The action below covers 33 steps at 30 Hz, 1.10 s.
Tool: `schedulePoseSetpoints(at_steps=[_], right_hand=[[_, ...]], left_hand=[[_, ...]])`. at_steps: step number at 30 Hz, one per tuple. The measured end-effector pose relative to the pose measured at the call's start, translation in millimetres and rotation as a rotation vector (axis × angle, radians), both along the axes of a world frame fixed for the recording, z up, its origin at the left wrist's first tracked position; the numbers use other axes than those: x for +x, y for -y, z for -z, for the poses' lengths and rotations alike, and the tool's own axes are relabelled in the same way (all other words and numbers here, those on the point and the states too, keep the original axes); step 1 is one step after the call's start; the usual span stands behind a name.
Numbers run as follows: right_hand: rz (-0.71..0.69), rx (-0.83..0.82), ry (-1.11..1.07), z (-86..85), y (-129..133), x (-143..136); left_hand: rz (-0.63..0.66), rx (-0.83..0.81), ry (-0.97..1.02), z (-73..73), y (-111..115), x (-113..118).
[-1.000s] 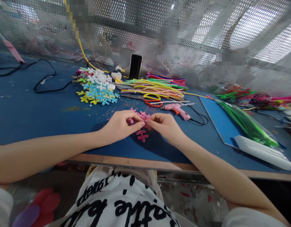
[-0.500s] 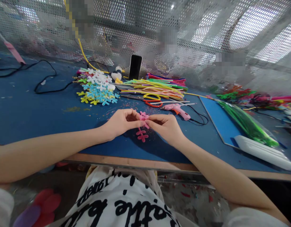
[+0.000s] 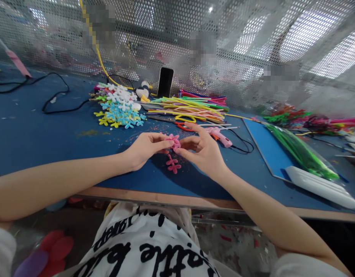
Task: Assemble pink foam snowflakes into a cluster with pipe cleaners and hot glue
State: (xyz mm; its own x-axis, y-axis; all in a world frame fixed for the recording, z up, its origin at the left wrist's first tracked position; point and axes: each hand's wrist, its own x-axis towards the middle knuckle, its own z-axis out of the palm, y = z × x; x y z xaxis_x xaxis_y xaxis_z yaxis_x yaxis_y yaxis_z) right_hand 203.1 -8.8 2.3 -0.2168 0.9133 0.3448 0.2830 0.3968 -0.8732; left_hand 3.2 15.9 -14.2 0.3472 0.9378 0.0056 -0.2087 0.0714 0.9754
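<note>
Over the front middle of the blue table, my left hand (image 3: pixel 147 150) pinches a pink pipe-cleaner flower (image 3: pixel 173 141) between thumb and fingers. From the other side my right hand (image 3: pixel 202 152) has its thumb and a bent finger at the flower's right edge, with the index finger lifted away. Directly below the hands, a darker pink flower piece (image 3: pixel 173 166) lies on the tabletop. Behind the right hand, and partly covered by it, are a pink glue gun (image 3: pixel 222 138) and orange-handled scissors (image 3: pixel 181 126).
A pile of white, blue and yellow pipe-cleaner flowers (image 3: pixel 119 107) lies back left. Colourful pipe cleaners (image 3: pixel 189 107) sit at the back, before an upright phone (image 3: pixel 165 82). To the right are a blue board (image 3: pixel 260 142) and bagged green pipe cleaners (image 3: pixel 304 154). Black cable (image 3: pixel 60 111) crosses the left.
My right index finger has lifted and spread away from the pink flower. The flower has turned and shifted slightly left, and more of its petals show. My left hand keeps its pinch.
</note>
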Motion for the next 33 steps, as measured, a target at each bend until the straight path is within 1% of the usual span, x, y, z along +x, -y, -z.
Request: schedulePoseSetpoints(at_steps=[3,6,8,10,12,13,16,18,22,25,28,33], right_hand=[[0.057,0.131,0.079,1.3,-0.4,2.0],[0.096,0.256,0.215,-0.4,-0.1,2.9],[0.084,0.306,0.259,-2.5,0.7,2.4],[0.067,0.311,0.257,-4.0,1.8,1.4],[0.056,0.252,0.224,-4.1,2.2,0.5],[0.054,0.197,0.191,-3.7,2.0,0.3],[0.036,-0.025,0.047,-1.3,-0.2,0.4],[-0.002,-0.163,-0.061,-0.3,-1.9,0.8],[-0.06,-0.382,-0.226,-2.6,-3.1,0.2],[-0.071,-0.497,-0.307,-5.6,-3.1,-1.0],[-0.091,-0.589,-0.375,-7.8,-4.2,-1.3],[-0.163,-0.679,-0.44,-12.0,-3.3,0.1]], left_hand=[[-0.042,-0.022,-0.013,-0.3,-1.6,-0.6],[-0.041,-0.006,-0.029,0.2,-1.0,-1.0],[-0.045,0.019,-0.045,0.9,-0.4,-1.3],[-0.045,0.064,-0.077,1.7,-0.2,-1.9],[-0.032,0.112,-0.114,2.2,-0.5,-2.6],[-0.025,0.132,-0.13,2.1,-0.6,-2.9],[-0.003,0.157,-0.155,0.9,-0.4,-3.3],[0.004,0.158,-0.154,-0.8,0.6,-3.1],[0.047,0.155,-0.155,-4.3,3.2,-2.4],[0.071,0.148,-0.126,-5.8,4.4,-2.0],[0.091,0.138,-0.054,-6.2,5.2,-1.5],[0.15,0.168,0.121,-4.4,7.6,-0.9]])
